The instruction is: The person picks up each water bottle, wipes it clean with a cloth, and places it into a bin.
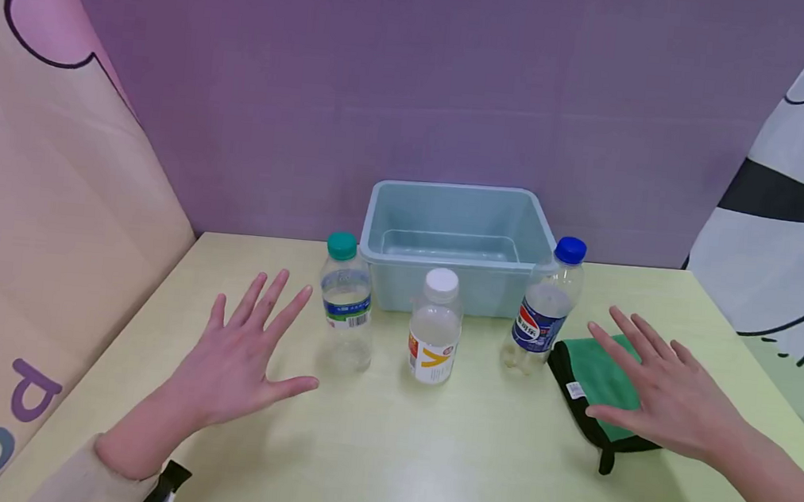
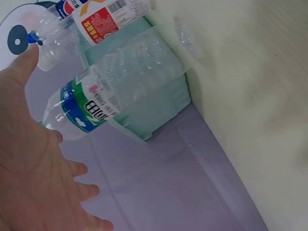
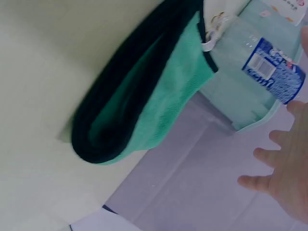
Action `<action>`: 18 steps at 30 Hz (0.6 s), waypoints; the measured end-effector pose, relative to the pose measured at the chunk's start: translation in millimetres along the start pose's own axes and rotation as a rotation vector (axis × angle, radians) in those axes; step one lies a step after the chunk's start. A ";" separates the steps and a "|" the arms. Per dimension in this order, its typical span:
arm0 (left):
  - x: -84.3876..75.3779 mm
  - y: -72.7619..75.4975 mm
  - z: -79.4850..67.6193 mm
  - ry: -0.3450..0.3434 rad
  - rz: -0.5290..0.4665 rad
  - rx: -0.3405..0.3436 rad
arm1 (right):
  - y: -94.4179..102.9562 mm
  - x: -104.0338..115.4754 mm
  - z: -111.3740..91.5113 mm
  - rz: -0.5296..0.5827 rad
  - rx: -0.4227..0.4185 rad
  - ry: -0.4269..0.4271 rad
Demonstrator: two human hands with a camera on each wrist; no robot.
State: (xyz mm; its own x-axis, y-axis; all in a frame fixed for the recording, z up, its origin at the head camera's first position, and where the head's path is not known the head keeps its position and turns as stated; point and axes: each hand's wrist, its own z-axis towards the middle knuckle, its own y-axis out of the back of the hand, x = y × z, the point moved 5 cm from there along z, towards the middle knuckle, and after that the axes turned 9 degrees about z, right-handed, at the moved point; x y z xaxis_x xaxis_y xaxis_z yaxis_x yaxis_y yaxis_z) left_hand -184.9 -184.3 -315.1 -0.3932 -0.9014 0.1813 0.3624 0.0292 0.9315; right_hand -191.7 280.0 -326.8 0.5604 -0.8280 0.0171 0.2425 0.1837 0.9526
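Probably a makeshift booth: cartoon-printed curtains (image 1: 54,205) flank a table (image 1: 392,449) (purple cloth (image 1: 389,74) behind).

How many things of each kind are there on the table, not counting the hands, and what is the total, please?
Bottles: 3 (green-capped bottle, white-capped bottle, blue-capped bottle)
Bins: 1 (light blue bin)
Cloths: 1 (green cloth with black edging)
Total: 5

Left hand (image 1: 237,364) near green-capped bottle (image 1: 347,302)
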 end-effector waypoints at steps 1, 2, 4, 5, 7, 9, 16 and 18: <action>0.4 -1.7 0.1 0.003 -0.010 0.010 | -1.6 -1.7 -0.5 0.014 0.009 -0.001; 0.8 -3.2 0.3 0.005 -0.022 0.020 | -3.3 -3.5 -1.1 0.029 0.018 -0.003; 1.3 -6.5 1.6 0.009 -0.041 0.039 | -7.1 -7.7 -2.8 0.062 0.038 -0.014; 1.5 -8.2 2.7 0.011 -0.052 0.047 | -8.9 -10.0 -4.0 0.082 0.045 -0.020; 2.3 -11.0 4.1 0.016 -0.079 0.058 | -12.6 -13.7 -5.6 0.128 0.054 -0.028; 3.5 -13.4 4.6 0.022 -0.105 0.063 | -16.5 -17.0 -6.6 0.170 0.061 -0.033; 9.2 -17.2 4.3 0.037 -0.240 0.056 | -27.2 -25.7 -6.3 0.249 0.082 -0.049; 11.5 -18.7 4.4 0.039 -0.298 0.056 | -30.0 -28.1 -6.7 0.277 0.092 -0.066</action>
State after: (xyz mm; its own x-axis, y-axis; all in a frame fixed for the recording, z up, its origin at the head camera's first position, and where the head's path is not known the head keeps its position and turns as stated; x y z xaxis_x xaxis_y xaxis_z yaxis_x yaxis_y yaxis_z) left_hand -199.8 -193.3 -329.1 -0.4424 -0.8896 -0.1140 0.1883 -0.2165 0.9580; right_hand -209.4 301.3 -357.8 0.5421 -0.7861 0.2969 0.0132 0.3613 0.9324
